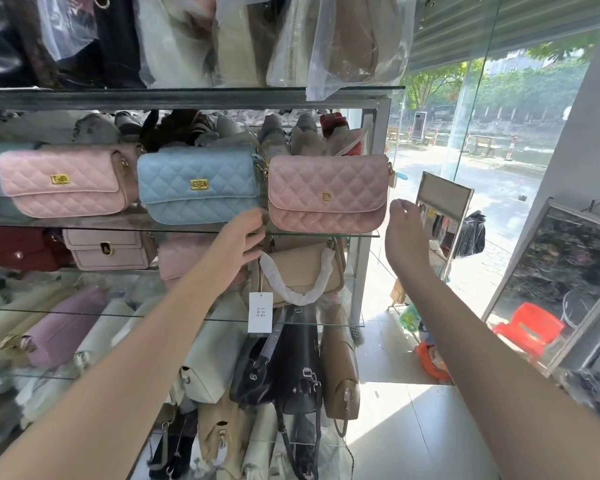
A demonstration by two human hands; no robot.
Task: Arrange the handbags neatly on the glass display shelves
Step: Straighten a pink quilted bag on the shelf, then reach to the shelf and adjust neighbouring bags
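Three quilted handbags stand in a row on a glass shelf (pixel 323 234): a pale pink one (pixel 66 183) at the left, a light blue one (pixel 198 185) in the middle, and a dusty pink one with a gold D (pixel 326 195) at the right end. My left hand (pixel 245 237) reaches up at the shelf's front edge, just left of the dusty pink bag's lower corner, fingers loosely curled and holding nothing. My right hand (pixel 404 225) hovers in the air just right of that bag, fingers relaxed, a small gap away from it.
A beige bag with a wrapped handle (pixel 302 271) and white tag (pixel 260 311) sits on the shelf below. Plastic-wrapped bags (pixel 343 39) crowd the top shelf; black and tan bags (pixel 291 372) fill lower shelves. A glass wall, framed mirror (pixel 444 202) and red chair (pixel 530 327) stand to the right.
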